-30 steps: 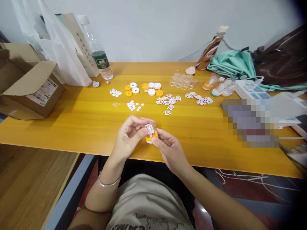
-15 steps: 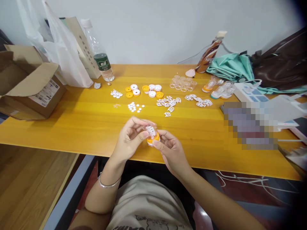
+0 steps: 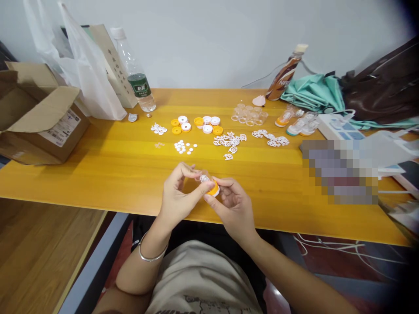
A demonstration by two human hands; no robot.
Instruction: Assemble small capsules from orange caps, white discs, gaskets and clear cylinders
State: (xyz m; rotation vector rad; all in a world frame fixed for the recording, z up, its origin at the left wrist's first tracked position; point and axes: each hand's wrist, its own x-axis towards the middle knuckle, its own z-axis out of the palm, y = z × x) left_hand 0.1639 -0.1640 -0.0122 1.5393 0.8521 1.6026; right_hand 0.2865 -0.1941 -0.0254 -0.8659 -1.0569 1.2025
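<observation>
Between my two hands, over the table's near edge, is a small clear case with an orange cap (image 3: 214,189) and white latticework inside. My left hand (image 3: 180,192) pinches its clear end, thumb across the orange part. The fingers and thumb of my right hand (image 3: 231,205) close on the capped end. The case is tilted, its cap toward the lower right, and fingers cover parts of it. Beyond my hands lie white latticed pieces (image 3: 229,140), small white discs (image 3: 183,146), orange and white caps (image 3: 207,124) and clear cups (image 3: 249,114).
An open cardboard box (image 3: 42,117), a white plastic bag (image 3: 88,69) and a water bottle (image 3: 139,83) stand at left. On the right are capped clear cases (image 3: 301,123), a brown drink bottle (image 3: 284,78), green fabric (image 3: 316,93), a white power strip (image 3: 342,126) and a blurred-out flat object (image 3: 340,172).
The case has tipped over from nearly upright, its cap swinging to the right. My left thumb has moved right onto the orange part. Both hands keep hold of the case.
</observation>
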